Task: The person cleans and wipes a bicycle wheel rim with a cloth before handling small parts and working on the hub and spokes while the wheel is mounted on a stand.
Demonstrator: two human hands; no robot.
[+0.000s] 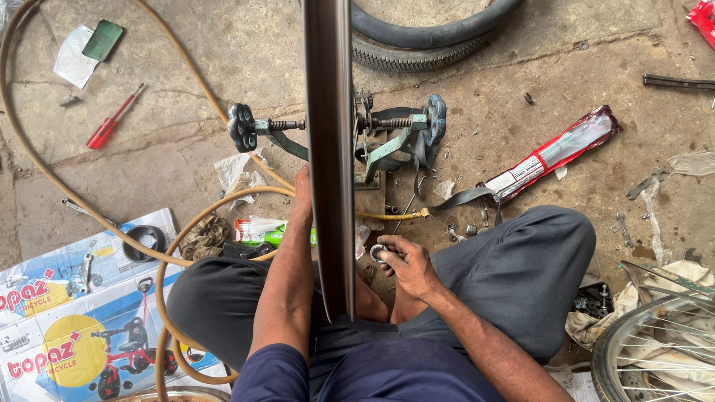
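Rim [328, 149] stands edge-on to you, clamped upright in the truing stand [387, 141] on the concrete floor [521, 67]; that's why it reads as one narrow dark strip from the top of view down to your lap. Stand's two screw knobs [242, 126] sit on either side of it, holding the axle, so the wheel can turn freely between them.

You sit cross-legged with your knees either side of the stand, so both hands reach the wheel.

Left hand [302, 195] lies against the left face of the rim, steadying it; grip is hidden behind the rim, can't tell if the fingers are closed. Right hand [406, 264] sits just right of the rim's lower edge, fingers pinched on a small metal ring-shaped tool [378, 253], likely a spoke key, kept close to the spokes.

Counts, big to small:
- 1 tan air hose [45, 167], looping round your left side
- 1 printed cardboard box [74, 320], flattened, bottom left
- 1 tyre [417, 45], flat behind the stand
- 1 second spoked wheel [655, 350], bottom right corner
- 1 red-and-clear long packet [555, 152], right of the stand
- 1 red-handled screwdriver [112, 119], well apart to the left
- loose nuts and small bits by the stand foot, too small to count
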